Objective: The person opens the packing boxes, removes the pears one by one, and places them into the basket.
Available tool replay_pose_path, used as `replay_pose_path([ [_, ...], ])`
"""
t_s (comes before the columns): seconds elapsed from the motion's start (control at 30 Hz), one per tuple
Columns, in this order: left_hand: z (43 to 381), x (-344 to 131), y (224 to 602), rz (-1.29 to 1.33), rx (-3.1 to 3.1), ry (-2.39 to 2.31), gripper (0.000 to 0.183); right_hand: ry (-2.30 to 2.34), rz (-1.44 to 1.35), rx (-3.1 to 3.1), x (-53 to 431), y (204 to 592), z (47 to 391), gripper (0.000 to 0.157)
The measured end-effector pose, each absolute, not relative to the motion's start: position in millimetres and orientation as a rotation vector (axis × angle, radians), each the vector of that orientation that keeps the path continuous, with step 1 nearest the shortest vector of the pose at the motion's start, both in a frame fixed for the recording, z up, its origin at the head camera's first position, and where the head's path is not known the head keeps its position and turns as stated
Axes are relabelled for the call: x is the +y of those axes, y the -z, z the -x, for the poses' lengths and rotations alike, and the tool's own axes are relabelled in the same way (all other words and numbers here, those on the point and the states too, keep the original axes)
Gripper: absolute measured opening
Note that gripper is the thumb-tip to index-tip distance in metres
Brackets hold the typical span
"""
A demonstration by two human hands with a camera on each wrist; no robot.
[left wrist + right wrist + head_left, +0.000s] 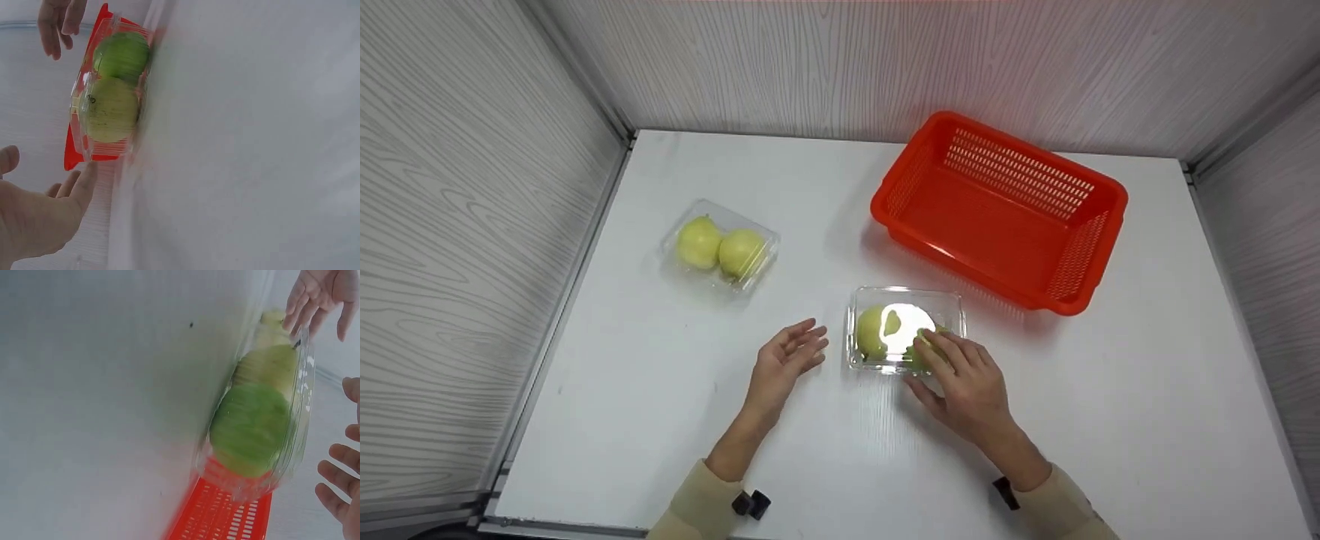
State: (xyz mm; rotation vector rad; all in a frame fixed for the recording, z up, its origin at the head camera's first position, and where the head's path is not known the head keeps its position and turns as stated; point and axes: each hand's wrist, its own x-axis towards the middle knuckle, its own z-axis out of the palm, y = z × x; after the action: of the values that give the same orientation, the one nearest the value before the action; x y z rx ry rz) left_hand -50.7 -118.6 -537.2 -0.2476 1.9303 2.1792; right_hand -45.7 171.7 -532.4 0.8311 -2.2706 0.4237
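A clear plastic clamshell box point(911, 290) sits closed on the table between my hands. Inside are a pale yellow-green pear point(111, 112) and a rounder green fruit point(250, 424). In the head view my right hand point(971, 390) overlaps the box's near right corner. The right wrist view shows that hand's fingers point(337, 478) spread, with a gap to the lid. My left hand point(780, 367) hovers just left of the box, palm turned toward it and fingers relaxed. Neither hand grips anything.
A red plastic basket point(982, 274) with slotted walls stands at the back right, behind the box. Another clear box point(769, 255) with two yellow-green fruits point(699, 244) lies at the back left. Pale wood-grain panels point(825, 67) enclose the white table point(622, 390).
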Motion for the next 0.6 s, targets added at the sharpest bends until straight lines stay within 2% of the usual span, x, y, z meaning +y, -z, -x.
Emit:
replay_pose_path([
  [0.33,48,-113,547,0.357,1.628,-2.305,0.047,-0.348,-0.877,-2.227,136,534,43,0.033],
  [0.43,47,-112,551,0.37,1.584,-2.306,0.047,-0.311,-0.911,-2.248,130,534,43,0.024],
  [0.6,47,-109,555,0.363,1.508,-2.31,0.047,-0.271,-0.945,-2.272,120,533,44,0.034],
])
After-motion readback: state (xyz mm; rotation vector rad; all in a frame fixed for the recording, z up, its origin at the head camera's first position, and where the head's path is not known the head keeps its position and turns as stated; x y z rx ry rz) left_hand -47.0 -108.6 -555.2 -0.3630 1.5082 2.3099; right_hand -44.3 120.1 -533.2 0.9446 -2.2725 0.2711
